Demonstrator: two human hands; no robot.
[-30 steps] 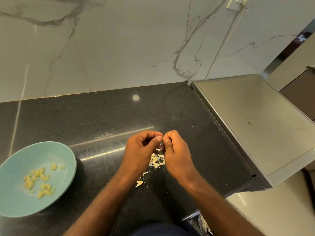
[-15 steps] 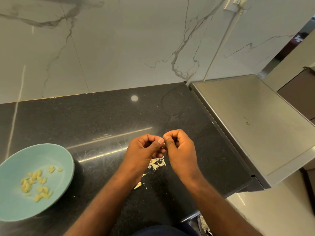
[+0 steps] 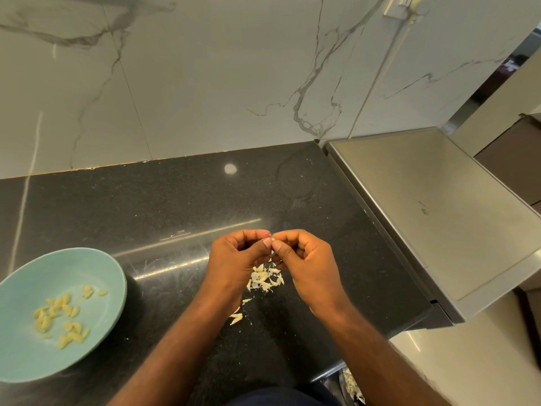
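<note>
Pale turquoise and round, the shallow ceramic bowl [image 3: 117,276] is sitting far to the left of the left hand, on the black speckled stone counter [image 3: 175,200]. Small yellowish peeled garlic cloves [image 3: 61,315] are lying inside it, mostly in the part nearer to the person.

Going to the right, the left hand [image 3: 234,265] is hovering above the counter with its fingers curled. Its thumb and forefinger are pinching a tiny whitish garlic piece [image 3: 272,238]. The right hand [image 3: 307,265] is meeting it from the other side. Its fingers are also curled, and its thumb and forefinger are pinching the same garlic piece, so the fingertips of both hands are touching. The piece is being held above the counter, exactly between the two hands, and the fingertips are hiding most of it.

Just below the hands, a little nearer to the person, a small heap of pale dry garlic skins [image 3: 265,279] is lying on the counter. A few loose skins [image 3: 236,317] are lying beside the left wrist.

Well apart to the right of the right hand, a flat brushed steel surface [image 3: 424,206] is joining the counter. Beyond both hands, a white marble wall [image 3: 205,68] with grey veins is rising.
</note>
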